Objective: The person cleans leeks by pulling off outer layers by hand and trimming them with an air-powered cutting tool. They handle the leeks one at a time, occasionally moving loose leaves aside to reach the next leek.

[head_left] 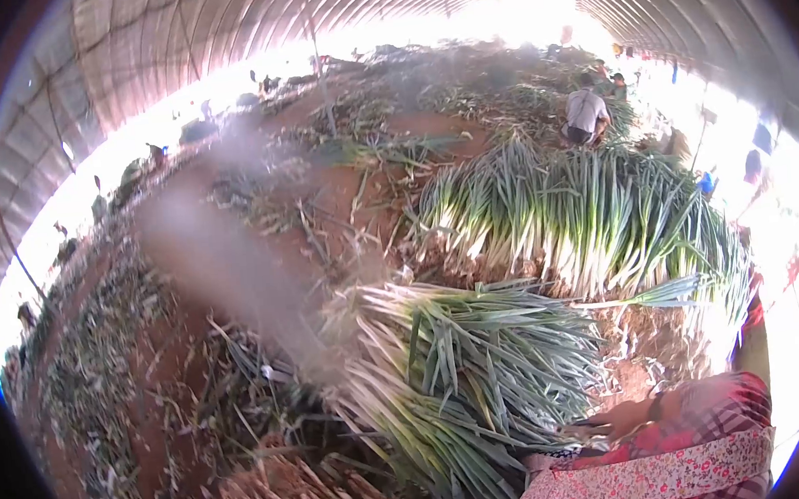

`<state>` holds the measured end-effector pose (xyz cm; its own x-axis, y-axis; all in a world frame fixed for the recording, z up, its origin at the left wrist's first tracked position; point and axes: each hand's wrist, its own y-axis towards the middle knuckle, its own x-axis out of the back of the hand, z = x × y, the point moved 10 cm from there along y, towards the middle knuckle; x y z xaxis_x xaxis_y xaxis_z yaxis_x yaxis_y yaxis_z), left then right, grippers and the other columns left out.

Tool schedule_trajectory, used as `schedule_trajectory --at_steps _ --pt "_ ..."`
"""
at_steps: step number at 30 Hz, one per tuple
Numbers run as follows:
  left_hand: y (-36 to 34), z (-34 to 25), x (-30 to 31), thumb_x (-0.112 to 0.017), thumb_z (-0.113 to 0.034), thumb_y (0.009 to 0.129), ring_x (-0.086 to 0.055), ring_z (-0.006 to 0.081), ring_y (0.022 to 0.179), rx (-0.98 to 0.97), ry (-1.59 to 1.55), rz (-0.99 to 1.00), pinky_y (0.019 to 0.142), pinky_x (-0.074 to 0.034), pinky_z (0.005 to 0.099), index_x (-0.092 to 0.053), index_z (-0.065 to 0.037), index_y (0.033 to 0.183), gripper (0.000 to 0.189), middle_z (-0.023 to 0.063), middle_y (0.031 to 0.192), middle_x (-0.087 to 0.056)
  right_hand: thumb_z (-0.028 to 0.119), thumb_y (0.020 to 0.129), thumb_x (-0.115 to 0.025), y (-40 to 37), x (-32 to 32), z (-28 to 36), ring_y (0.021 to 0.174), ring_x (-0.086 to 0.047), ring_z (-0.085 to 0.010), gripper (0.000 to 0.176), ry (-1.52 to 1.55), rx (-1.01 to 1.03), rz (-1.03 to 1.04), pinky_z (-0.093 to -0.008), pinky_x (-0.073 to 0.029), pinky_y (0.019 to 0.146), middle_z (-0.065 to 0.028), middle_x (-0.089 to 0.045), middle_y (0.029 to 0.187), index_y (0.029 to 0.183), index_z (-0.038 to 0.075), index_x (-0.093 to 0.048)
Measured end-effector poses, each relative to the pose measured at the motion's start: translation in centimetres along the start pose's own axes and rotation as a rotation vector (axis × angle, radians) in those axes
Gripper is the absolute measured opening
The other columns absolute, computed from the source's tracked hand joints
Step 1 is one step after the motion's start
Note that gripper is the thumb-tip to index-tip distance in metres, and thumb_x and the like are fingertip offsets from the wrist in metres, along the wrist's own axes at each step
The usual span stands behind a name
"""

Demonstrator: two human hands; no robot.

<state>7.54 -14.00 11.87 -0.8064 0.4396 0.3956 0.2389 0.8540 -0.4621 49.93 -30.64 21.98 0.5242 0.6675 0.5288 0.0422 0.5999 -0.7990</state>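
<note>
A large heap of long green onions (pixel 480 363) lies in front of me, white stems to the left and green leaves fanning right. My right hand (pixel 616 419) is at the lower right, beside the leaf ends of this heap. Its fingers are small and partly hidden, so I cannot make out whether they grip any leaves. A red plaid sleeve and a floral fabric band (pixel 651 474) show close below it. My left hand is not in view. At the bottom left lies a cluster of brownish stalks (pixel 291 494).
Behind the heap stands a long row of green onions (pixel 571 207), roots down. A person (pixel 585 115) crouches beyond it at the back right. Loose leaves (pixel 105 377) litter the soil at left. Arched tunnel sheeting (pixel 176 34) curves overhead. A pale blur hides part of the left-centre.
</note>
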Motion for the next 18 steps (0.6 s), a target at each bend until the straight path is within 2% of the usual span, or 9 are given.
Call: schedule_trajectory --at_steps 2,5,11,12,14,15,17,18 --pt "-0.3 -4.3 3.5 -0.070 -0.033 0.073 -0.047 0.0382 0.116 -0.107 0.011 -0.084 0.094 -0.040 0.0443 -0.055 -0.001 0.118 0.057 0.0229 0.120 -0.055 0.047 0.075 -0.061 -3.3 -1.4 -2.6 0.098 -0.060 -0.0389 0.079 0.025 -0.012 -0.064 -0.0441 -0.045 0.084 -0.0201 -0.062 0.109 0.142 0.017 -0.031" --pt "-1.5 -11.3 9.1 -0.070 -0.032 0.073 -0.048 0.0378 0.115 -0.283 0.015 -0.223 0.093 -0.040 0.0441 -0.055 -0.001 0.117 0.056 0.0228 0.119 -0.055 0.049 0.076 -0.061 -5.9 -2.8 -4.6 0.098 -0.060 -0.0383 0.073 0.020 -0.100 -0.116 -0.0453 -0.045 0.084 -0.0197 -0.062 0.108 0.137 0.016 -0.037" --pt "-7.3 -25.6 19.0 -0.070 -0.031 0.074 -0.048 0.0371 0.114 -0.626 0.017 -0.509 0.092 -0.040 0.0437 -0.055 -0.001 0.117 0.055 0.0226 0.118 -0.054 0.053 0.079 -0.059 -3.9 -3.8 -4.7 0.097 -0.060 -0.0372 0.062 -0.015 -0.255 -0.140 -0.0475 -0.045 0.083 -0.0189 -0.062 0.105 0.126 0.014 -0.049" --pt "-8.8 -27.9 20.3 -0.070 -0.031 0.074 -0.048 0.0370 0.114 -0.683 0.022 -0.555 0.092 -0.040 0.0436 -0.055 -0.001 0.117 0.055 0.0226 0.118 -0.054 0.053 0.079 -0.059 -4.5 -2.7 -3.1 0.097 -0.060 -0.0372 0.062 -0.003 -0.246 -0.149 -0.0475 -0.045 0.083 -0.0189 -0.062 0.105 0.126 0.014 -0.049" --pt "-11.8 -32.1 22.5 -0.070 -0.030 0.074 -0.048 0.0368 0.113 -0.790 0.025 -0.644 0.091 -0.040 0.0434 -0.055 -0.001 0.117 0.054 0.0225 0.118 -0.054 0.053 0.075 -0.064 -5.8 0.1 2.2 0.097 -0.060 -0.0379 0.068 0.118 -0.097 -0.137 -0.0477 -0.044 0.083 -0.0211 -0.063 0.102 0.126 0.011 -0.048" --pt "-13.2 -33.9 23.3 -0.070 -0.030 0.074 -0.048 0.0367 0.113 -0.838 0.028 -0.689 0.091 -0.040 0.0434 -0.055 -0.001 0.116 0.054 0.0225 0.118 -0.054 0.053 0.075 -0.064 -4.8 -0.3 1.1 0.097 -0.060 -0.0379 0.068 0.123 -0.091 -0.147 -0.0477 -0.044 0.083 -0.0211 -0.063 0.102 0.126 0.011 -0.048" --pt "-16.5 -37.7 24.7 -0.070 -0.030 0.074 -0.048 0.0364 0.112 -0.942 0.032 -0.770 0.091 -0.040 0.0432 -0.055 -0.001 0.116 0.054 0.0224 0.118 -0.054 0.052 0.072 -0.067 -1.5 0.2 0.2 0.097 -0.060 -0.0388 0.073 0.072 0.074 -0.324 -0.0472 -0.045 0.082 -0.0219 -0.062 0.104 0.127 0.010 -0.046" --pt "-18.4 -39.5 25.4 -0.070 -0.030 0.074 -0.048 0.0363 0.112 -1.001 0.025 -0.815 0.091 -0.040 0.0432 -0.055 -0.001 0.116 0.054 0.0224 0.117 -0.054 0.052 0.072 -0.067 -1.1 0.4 -0.6 0.097 -0.060 -0.0388 0.073 0.074 0.073 -0.334 -0.0472 -0.045 0.082 -0.0219 -0.062 0.104 0.127 0.010 -0.046"
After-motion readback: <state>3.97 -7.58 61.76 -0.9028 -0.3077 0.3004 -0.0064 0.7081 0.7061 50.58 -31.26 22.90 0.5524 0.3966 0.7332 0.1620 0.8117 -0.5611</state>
